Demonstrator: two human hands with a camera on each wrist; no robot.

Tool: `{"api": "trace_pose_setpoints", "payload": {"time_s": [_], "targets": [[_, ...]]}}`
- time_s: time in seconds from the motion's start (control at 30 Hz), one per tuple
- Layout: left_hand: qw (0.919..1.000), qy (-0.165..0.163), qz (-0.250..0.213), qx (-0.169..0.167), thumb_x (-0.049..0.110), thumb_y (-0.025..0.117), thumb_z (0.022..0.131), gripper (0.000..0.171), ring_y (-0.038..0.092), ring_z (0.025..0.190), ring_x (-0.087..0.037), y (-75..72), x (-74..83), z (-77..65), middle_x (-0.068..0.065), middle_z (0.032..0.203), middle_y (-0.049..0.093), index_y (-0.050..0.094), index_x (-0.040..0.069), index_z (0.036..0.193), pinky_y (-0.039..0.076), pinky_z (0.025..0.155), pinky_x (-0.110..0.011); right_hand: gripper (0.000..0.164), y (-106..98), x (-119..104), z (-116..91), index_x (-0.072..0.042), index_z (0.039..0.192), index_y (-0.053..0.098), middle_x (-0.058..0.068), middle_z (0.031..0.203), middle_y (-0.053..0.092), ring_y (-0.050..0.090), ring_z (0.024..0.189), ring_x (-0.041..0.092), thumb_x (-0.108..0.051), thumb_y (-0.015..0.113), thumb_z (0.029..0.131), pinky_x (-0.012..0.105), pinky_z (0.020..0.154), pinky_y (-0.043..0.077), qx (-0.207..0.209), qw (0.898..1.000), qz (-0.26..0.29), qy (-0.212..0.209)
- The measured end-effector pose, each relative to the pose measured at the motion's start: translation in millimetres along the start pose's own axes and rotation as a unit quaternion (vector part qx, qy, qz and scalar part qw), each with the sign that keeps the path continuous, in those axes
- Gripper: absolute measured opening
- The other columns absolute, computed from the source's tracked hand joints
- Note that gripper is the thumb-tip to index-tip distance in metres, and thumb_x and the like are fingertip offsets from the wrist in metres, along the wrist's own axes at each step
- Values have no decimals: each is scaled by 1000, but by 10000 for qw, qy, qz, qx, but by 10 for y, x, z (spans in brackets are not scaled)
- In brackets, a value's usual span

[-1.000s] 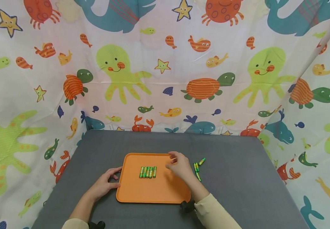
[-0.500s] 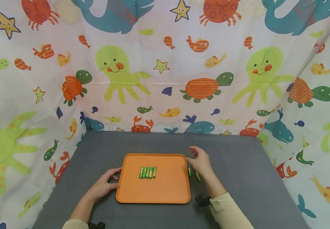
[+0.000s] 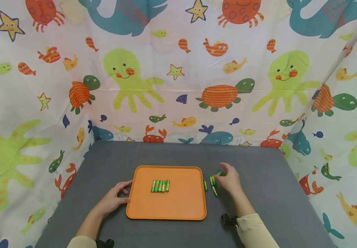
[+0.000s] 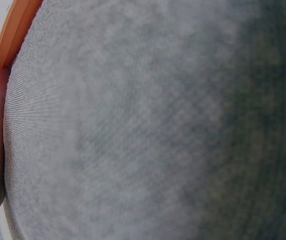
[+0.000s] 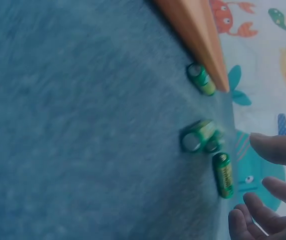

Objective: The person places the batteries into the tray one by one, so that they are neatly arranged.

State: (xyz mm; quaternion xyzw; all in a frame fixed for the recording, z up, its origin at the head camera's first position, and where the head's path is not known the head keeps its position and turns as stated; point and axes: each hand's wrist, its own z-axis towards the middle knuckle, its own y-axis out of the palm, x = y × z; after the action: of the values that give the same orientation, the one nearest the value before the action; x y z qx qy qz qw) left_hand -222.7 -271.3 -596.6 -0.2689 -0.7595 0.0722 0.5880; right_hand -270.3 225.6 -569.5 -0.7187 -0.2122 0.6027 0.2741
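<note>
An orange tray point(image 3: 166, 208) lies on the table with a row of several green-and-yellow batteries point(image 3: 160, 186) in it. My left hand point(image 3: 113, 199) rests against the tray's left edge, thumb and fingertips touching the rim; the left wrist view shows a little of this hand beside the tray point(image 4: 15, 32). To the right of the tray, my right hand point(image 3: 230, 179) hovers by the farthest loose battery point(image 3: 220, 173), partly covering it. Thumb and fingers stand apart in the right wrist view, with nothing between them, near a battery point(image 5: 223, 175) lying on the table.
More loose batteries lie right of the tray: one near its edge point(image 3: 205, 186), a close pair point(image 3: 212, 180) and another battery point(image 3: 214, 191). The grey table point(image 3: 268, 193) meets a sea-animal cloth point(image 3: 178, 103) at the back and sides.
My right hand has moved from above the tray's right side out to the loose batteries, uncovering the one by the tray edge. My left hand has stayed at the tray's left edge.
</note>
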Motion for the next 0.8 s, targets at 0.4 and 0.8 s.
{"api": "trace_pose_setpoints", "payload": {"time_s": [0.4, 0.8], "targets": [[10000, 33, -73, -42, 12, 80, 84, 75, 51, 107, -23, 15, 0, 17, -9, 147, 47, 48, 16, 151, 45, 86, -33, 66, 64, 214, 75, 1, 141, 54, 26, 133, 59, 56, 123, 41, -19, 79, 84, 55, 98, 47, -27, 9997, -131, 224], [10000, -20, -35, -20, 12, 80, 84, 75, 50, 108, -23, 9, -12, 13, -8, 147, 47, 48, 17, 151, 44, 87, -37, 59, 111, 237, 73, 6, 132, 61, 28, 126, 57, 57, 114, 41, -19, 81, 82, 56, 96, 46, 136, 9983, -562, 119]]}}
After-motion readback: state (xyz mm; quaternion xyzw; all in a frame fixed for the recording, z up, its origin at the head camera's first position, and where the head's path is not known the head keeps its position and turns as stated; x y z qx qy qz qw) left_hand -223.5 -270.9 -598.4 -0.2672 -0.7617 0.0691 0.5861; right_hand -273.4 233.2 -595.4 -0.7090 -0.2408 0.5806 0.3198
